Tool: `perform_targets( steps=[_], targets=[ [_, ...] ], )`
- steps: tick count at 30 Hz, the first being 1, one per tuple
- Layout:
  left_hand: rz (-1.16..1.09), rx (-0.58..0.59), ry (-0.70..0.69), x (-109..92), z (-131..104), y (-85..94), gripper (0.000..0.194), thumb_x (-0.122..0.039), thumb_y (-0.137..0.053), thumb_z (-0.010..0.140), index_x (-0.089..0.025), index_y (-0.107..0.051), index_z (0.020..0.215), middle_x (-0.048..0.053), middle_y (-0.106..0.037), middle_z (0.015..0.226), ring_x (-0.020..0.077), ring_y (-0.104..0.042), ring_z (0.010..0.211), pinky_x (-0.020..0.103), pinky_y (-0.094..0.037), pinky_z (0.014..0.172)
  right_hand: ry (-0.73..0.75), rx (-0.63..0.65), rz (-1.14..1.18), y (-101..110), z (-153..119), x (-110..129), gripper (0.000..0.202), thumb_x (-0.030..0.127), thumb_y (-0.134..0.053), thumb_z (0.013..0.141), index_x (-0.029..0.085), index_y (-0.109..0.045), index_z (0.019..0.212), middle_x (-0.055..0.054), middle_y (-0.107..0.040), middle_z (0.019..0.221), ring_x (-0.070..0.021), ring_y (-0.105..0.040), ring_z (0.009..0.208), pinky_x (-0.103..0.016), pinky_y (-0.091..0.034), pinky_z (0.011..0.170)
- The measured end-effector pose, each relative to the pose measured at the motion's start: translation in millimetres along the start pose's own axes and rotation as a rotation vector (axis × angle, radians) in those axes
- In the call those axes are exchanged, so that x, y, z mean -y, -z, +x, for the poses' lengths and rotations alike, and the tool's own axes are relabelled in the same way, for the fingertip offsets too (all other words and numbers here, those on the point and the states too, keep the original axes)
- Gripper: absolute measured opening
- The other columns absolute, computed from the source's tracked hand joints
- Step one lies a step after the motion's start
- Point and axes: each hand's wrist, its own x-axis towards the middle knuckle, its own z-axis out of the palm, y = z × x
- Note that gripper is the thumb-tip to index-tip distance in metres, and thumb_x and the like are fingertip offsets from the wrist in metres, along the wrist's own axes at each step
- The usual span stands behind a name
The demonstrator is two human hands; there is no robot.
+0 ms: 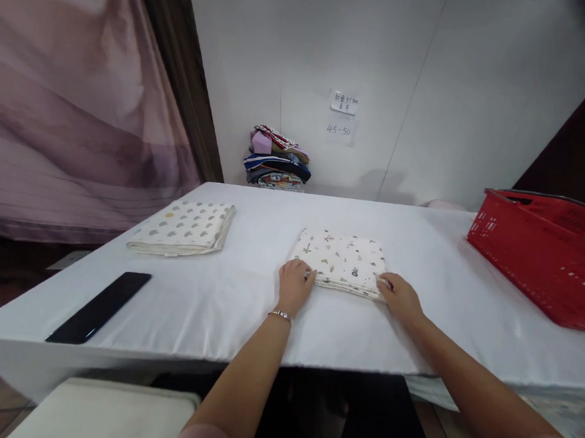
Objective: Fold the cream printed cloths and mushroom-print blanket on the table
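Cloth (pixel 342 257) with a scattered print lies on the white table (pixel 203 308), already folded into a flat, layered rectangle. The person's left hand (pixel 294 287) pinches its near left corner, and the right hand (pixel 402 299) pinches its near right one. The folding looks well advanced; the layers along the near edge seem slightly uneven, and how much remains cannot be told. Left of the cloth, and a little beyond it, lies a second folded piece (pixel 185 228); nearer the person on that side rests a dark phone (pixel 101 309). Right of the cloth stands a red basket (pixel 550 261), and beyond it a garment pile (pixel 277 161). None of these blocks either hand.
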Motion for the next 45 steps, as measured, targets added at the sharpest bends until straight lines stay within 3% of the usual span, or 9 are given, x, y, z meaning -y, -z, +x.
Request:
perform_targets(
  steps=[3, 5, 10, 13, 16, 23, 31, 37, 45],
  targets=[
    [-0.001, 0.007, 0.003, 0, 0, 0.7, 0.012, -0.03, -0.054, 0.083, -0.022, -0.06, 0.076, 0.001, -0.062, 0.089, 0.0184, -0.052, 0.096, 0.036, -0.033, 0.089, -0.097, 0.103, -0.003, 5, 0, 2, 0.035, 0.048, -0.038, 0.084, 0.024, -0.059, 0.099, 0.001, -0.062, 0.07, -0.0181, -0.057, 0.067, -0.027, -0.039, 0.058],
    [-0.006, 0.01, 0.008, -1, 0, 1.2, 0.012, -0.03, -0.053, 0.083, -0.022, -0.06, 0.076, 0.001, -0.062, 0.089, 0.0188, -0.052, 0.096, 0.036, -0.033, 0.089, -0.085, 0.147, -0.062, 10, 0, 4, 0.035, 0.047, -0.037, 0.085, 0.025, -0.059, 0.099, 0.001, -0.061, 0.069, -0.0178, -0.057, 0.066, -0.027, -0.038, 0.057],
    [-0.012, 0.012, 0.014, -1, 1, 1.6, 0.013, -0.031, -0.054, 0.083, -0.022, -0.06, 0.076, 0.002, -0.063, 0.09, 0.0193, -0.052, 0.097, 0.036, -0.033, 0.089, 0.136, -0.001, -0.254, 10, 2, 10, 0.032, 0.038, -0.037, 0.087, 0.021, -0.063, 0.095, -0.009, -0.061, 0.102, -0.0241, -0.055, 0.094, -0.034, -0.044, 0.074],
    [-0.006, 0.013, 0.014, -1, 1, 1.3, 0.013, -0.031, -0.054, 0.083, -0.022, -0.06, 0.075, 0.002, -0.063, 0.089, 0.0195, -0.052, 0.097, 0.037, -0.033, 0.089, 0.342, -0.092, -0.192, 3, 4, 12, 0.032, 0.034, -0.037, 0.088, 0.019, -0.065, 0.095, -0.012, -0.052, 0.123, -0.0258, -0.048, 0.111, -0.04, -0.041, 0.091],
    [0.0, 0.015, 0.021, -1, 1, 1.2, 0.013, -0.03, -0.054, 0.083, -0.022, -0.06, 0.075, 0.001, -0.063, 0.089, 0.0192, -0.052, 0.097, 0.036, -0.034, 0.089, 0.447, -0.084, -0.093, -5, 6, 15, 0.034, 0.037, -0.037, 0.09, 0.019, -0.064, 0.101, -0.011, -0.049, 0.13, -0.0246, -0.046, 0.117, -0.04, -0.039, 0.096],
    [0.005, 0.025, 0.022, -1, 1, 1.3, 0.013, -0.031, -0.053, 0.083, -0.022, -0.06, 0.076, 0.002, -0.063, 0.089, 0.019, -0.052, 0.096, 0.037, -0.035, 0.089, 0.334, 0.17, -0.22, -15, 2, 15, 0.044, 0.042, -0.028, 0.094, 0.022, -0.051, 0.126, -0.007, -0.044, 0.138, -0.0228, -0.034, 0.131, -0.049, -0.023, 0.108],
    [-0.002, 0.007, 0.017, 0, 1, 0.4, 0.012, -0.03, -0.054, 0.083, -0.022, -0.06, 0.075, 0.001, -0.063, 0.089, 0.0186, -0.052, 0.095, 0.037, -0.034, 0.089, 0.316, 0.202, -0.262, -13, -3, 17, 0.049, 0.044, -0.025, 0.094, 0.02, -0.047, 0.131, -0.007, -0.039, 0.142, -0.0214, -0.028, 0.134, -0.046, -0.018, 0.11],
    [0.0, 0.009, 0.015, 0, 2, 0.4, 0.014, -0.031, -0.053, 0.083, -0.022, -0.059, 0.075, 0.002, -0.063, 0.088, 0.0191, -0.053, 0.095, 0.037, -0.034, 0.088, 0.337, 0.194, -0.232, 0, 14, 33, 0.051, 0.047, -0.022, 0.094, 0.021, -0.048, 0.13, -0.008, -0.036, 0.144, -0.0214, -0.024, 0.136, -0.047, -0.015, 0.11],
    [0.003, 0.019, 0.029, 0, 1, 0.6, 0.013, -0.031, -0.054, 0.082, -0.022, -0.06, 0.075, 0.002, -0.062, 0.089, 0.0195, -0.052, 0.096, 0.037, -0.035, 0.088, 0.386, 0.298, -0.298, -26, 16, 45, 0.059, 0.052, -0.021, 0.093, 0.017, -0.04, 0.136, -0.011, -0.029, 0.147, -0.0242, -0.018, 0.138, -0.047, -0.017, 0.11]
  ],
)
